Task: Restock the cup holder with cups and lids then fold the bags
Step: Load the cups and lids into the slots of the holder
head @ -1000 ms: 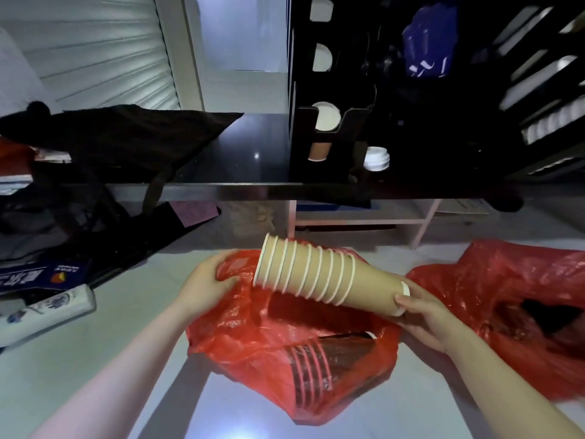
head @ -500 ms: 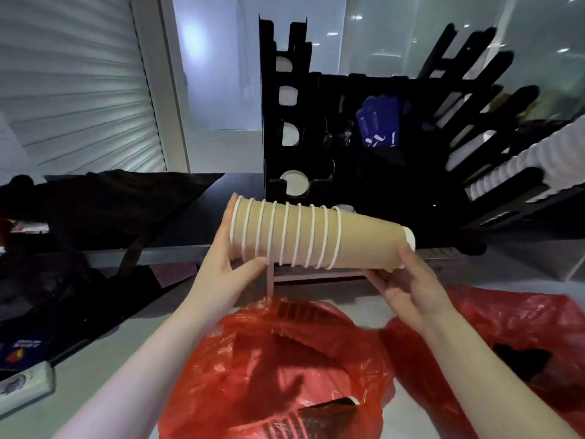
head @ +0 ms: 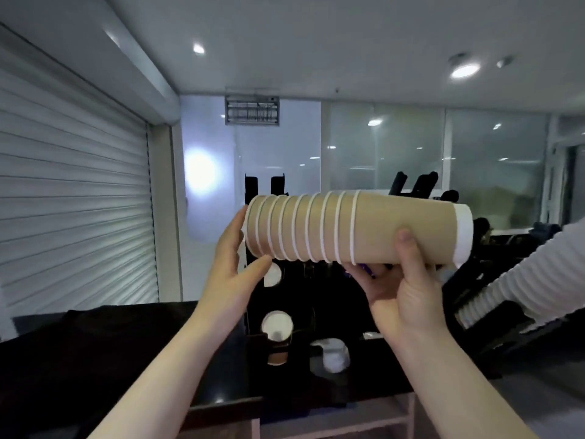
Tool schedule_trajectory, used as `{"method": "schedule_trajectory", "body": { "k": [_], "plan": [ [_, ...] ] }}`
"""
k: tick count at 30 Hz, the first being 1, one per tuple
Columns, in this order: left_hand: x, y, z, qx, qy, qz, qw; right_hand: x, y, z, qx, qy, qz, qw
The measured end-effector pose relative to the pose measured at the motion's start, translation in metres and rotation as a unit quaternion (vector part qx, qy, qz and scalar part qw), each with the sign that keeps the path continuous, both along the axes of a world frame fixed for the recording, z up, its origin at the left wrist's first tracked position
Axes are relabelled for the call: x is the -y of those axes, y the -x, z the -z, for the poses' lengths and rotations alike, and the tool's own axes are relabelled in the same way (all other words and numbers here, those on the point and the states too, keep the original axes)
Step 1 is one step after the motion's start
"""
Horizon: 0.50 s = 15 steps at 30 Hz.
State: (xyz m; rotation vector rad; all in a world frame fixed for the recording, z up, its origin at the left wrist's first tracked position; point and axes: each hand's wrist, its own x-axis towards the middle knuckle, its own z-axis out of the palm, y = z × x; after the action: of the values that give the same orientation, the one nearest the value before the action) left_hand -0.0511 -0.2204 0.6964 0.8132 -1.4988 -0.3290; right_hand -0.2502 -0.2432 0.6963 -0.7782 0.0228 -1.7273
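Observation:
A stack of several brown paper cups with white rims lies sideways in the air, held up in front of the black cup holder. My left hand cups the open rim end, thumb under the stack. My right hand grips the stack near its closed end from below, thumb across the front. The holder's front shows round openings with white cup rims inside. A short pile of white lids sits at the holder's foot.
The holder stands on a black counter. A second slanted black rack with long rows of white cups is at the right. A roller shutter fills the left wall. Glass partitions lie behind.
Both hands have lifted the cup stack from above the red bags up to the top of the holder. My view has tilted up, so the bags have left the frame.

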Motion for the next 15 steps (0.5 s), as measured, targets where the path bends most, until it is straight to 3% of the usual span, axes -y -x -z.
{"method": "schedule_trajectory", "body": {
  "k": [4, 7, 10, 15],
  "plan": [
    [0.037, -0.007, -0.013, 0.063, 0.035, -0.093, 0.993, 0.024, -0.018, -0.031, 0.01, 0.023, 0.068, 0.997],
    [0.074, -0.011, -0.02, 0.145, 0.007, -0.194, 0.97, 0.042, -0.031, -0.058, -0.042, 0.093, 0.148, 0.984],
    [0.106, -0.017, -0.022, 0.247, -0.062, -0.291, 0.922, 0.064, -0.044, -0.084, -0.152, 0.138, 0.205, 0.957],
    [0.135, -0.024, 0.004, 0.366, -0.184, -0.338, 0.847, 0.107, -0.061, -0.103, -0.275, 0.163, 0.251, 0.914]
  ]
}}
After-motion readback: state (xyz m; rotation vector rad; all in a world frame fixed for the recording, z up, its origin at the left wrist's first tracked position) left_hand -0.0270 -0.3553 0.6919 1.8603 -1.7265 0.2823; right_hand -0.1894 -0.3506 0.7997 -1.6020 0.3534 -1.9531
